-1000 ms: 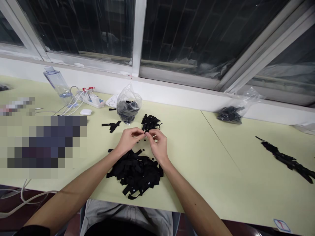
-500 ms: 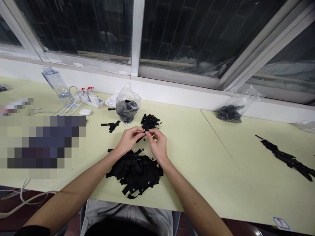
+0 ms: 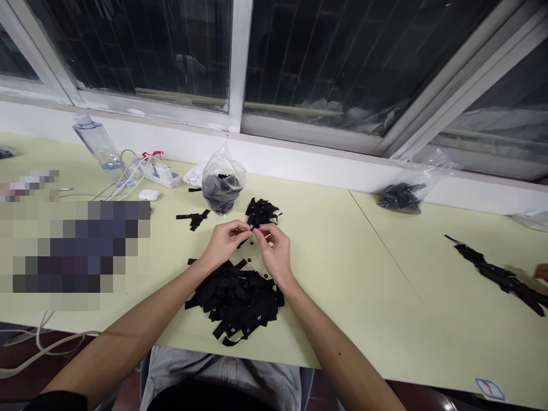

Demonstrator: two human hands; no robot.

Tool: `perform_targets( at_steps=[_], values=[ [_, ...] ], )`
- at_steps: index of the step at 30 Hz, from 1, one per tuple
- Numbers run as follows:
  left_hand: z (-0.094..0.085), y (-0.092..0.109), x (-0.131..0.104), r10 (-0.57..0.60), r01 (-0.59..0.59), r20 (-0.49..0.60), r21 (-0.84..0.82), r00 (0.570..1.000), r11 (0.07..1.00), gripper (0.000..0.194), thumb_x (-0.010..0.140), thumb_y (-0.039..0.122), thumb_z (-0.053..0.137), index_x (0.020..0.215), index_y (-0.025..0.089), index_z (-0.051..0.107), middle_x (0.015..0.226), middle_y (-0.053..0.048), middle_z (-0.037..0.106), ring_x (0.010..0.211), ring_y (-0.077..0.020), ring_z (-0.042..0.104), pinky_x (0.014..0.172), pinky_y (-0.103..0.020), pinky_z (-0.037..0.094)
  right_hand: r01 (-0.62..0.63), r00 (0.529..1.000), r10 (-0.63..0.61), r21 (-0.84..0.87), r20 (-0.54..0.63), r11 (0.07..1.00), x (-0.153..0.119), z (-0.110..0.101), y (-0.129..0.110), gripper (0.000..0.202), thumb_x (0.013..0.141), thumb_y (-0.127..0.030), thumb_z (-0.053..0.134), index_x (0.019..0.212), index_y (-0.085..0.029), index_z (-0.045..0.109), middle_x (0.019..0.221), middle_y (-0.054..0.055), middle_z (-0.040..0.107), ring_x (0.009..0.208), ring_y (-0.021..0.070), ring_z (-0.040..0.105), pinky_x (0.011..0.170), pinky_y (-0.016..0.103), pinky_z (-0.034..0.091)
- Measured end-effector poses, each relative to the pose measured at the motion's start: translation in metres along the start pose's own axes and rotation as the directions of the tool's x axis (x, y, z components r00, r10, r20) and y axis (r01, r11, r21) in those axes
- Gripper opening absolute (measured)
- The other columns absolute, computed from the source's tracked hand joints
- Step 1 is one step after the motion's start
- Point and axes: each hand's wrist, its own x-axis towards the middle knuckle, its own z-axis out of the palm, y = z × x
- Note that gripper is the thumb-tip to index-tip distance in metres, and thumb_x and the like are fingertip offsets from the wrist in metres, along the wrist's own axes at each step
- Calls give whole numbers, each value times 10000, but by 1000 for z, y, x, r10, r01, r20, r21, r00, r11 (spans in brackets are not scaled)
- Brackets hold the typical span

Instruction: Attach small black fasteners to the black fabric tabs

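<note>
My left hand [image 3: 225, 241] and my right hand [image 3: 274, 251] meet fingertip to fingertip over the table. Both pinch a small black fabric strip [image 3: 242, 243], mostly hidden by the fingers; its lower end shows below the left fingertips. Just beyond the hands lies a small heap of black strips [image 3: 260, 211]. Nearer to me, below the wrists, spreads a larger pile of black fabric strips [image 3: 235, 299], a few with small white marks. Several small black rings, one of them a black ring [image 3: 249, 260], lie on the table between the pile and my hands.
A clear bag of black pieces [image 3: 222, 191] stands behind the hands, with loose strips [image 3: 194, 218] beside it. Left are a power strip [image 3: 169, 178], a bottle [image 3: 100, 145] and a white case [image 3: 148, 195]. Right are another bag [image 3: 400, 198], a strip row [image 3: 492, 271] and another person's hand [image 3: 542, 273].
My hands hold almost the same pinch in the same place. Another person's hand has come into view at the right edge, beside the row of black strips.
</note>
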Motion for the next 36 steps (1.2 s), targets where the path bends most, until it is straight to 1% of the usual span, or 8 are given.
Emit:
perform_targets(
  at_steps=[5, 11, 16, 21, 24, 26, 31, 36],
  values=[
    [-1, -5, 0, -32, 32, 3, -42, 999, 999, 215, 770, 365, 771, 852, 166, 773, 849, -73, 755, 804, -211, 686, 754, -316, 541, -6, 1000, 6, -6, -19, 1000, 0, -1, -1, 165, 894, -354, 614, 874, -204, 682, 878, 37, 674, 773, 176, 619, 632, 293, 458],
    [-1, -6, 0, -30, 31, 16, -28, 999, 999, 242, 808, 373, 731, 929, 168, 774, 901, -79, 764, 831, -216, 700, 772, -328, 561, -24, 999, 23, -23, -36, 999, 0, -2, -3, 183, 899, -368, 602, 864, -204, 677, 866, 38, 674, 778, 181, 618, 643, 297, 463],
    [1, -4, 0, -41, 41, -3, -37, 999, 998, 268, 809, 373, 725, 962, 154, 754, 944, -93, 760, 874, -224, 713, 819, -350, 582, -19, 1000, 18, -30, -13, 999, 0, -2, -4, 202, 906, -388, 587, 873, -208, 672, 875, 45, 671, 782, 186, 620, 645, 300, 474],
    [1, 2, 0, -32, 30, -41, -35, 999, 999, 242, 815, 355, 719, 954, 160, 749, 927, -85, 755, 870, -216, 716, 826, -342, 587, 34, 999, -33, -28, 20, 999, -1, -1, -6, 181, 911, -369, 581, 883, -214, 672, 869, 40, 660, 781, 181, 618, 654, 297, 479],
    [1, 3, 0, -17, 16, -51, -28, 999, 999, 224, 823, 342, 708, 951, 162, 745, 942, -83, 750, 880, -213, 715, 847, -347, 585, 13, 999, -13, 1, 41, 1000, -1, 0, -6, 162, 909, -363, 586, 899, -217, 655, 871, 31, 652, 780, 172, 613, 639, 285, 471],
    [1, 3, 0, -2, 1, -52, -24, 999, 1000, 210, 820, 328, 710, 943, 160, 743, 939, -79, 748, 878, -209, 714, 858, -348, 583, -20, 997, 18, 20, 72, 1000, -1, 1, -5, 164, 890, -371, 615, 948, -220, 645, 888, 31, 655, 788, 172, 613, 626, 277, 471],
    [0, 2, 1, 17, -18, -83, -11, 996, 1000, 205, 800, 326, 732, 917, 158, 742, 918, -76, 747, 864, -209, 712, 852, -350, 584, -58, 991, 55, 16, 123, 998, -2, 4, 1, 286, 871, -382, 635, 1107, -220, 635, 927, 52, 669, 802, 185, 621, 636, 286, 483],
    [0, 3, 0, 13, -13, -79, -2, 997, 1000, 216, 799, 351, 734, 901, 161, 738, 898, -75, 743, 842, -209, 708, 821, -344, 586, -20, 995, 19, 11, 102, 1000, -2, 3, 2, 179, 891, -386, 615, 934, -220, 667, 879, 35, 647, 780, 181, 612, 641, 289, 471]
  ],
)
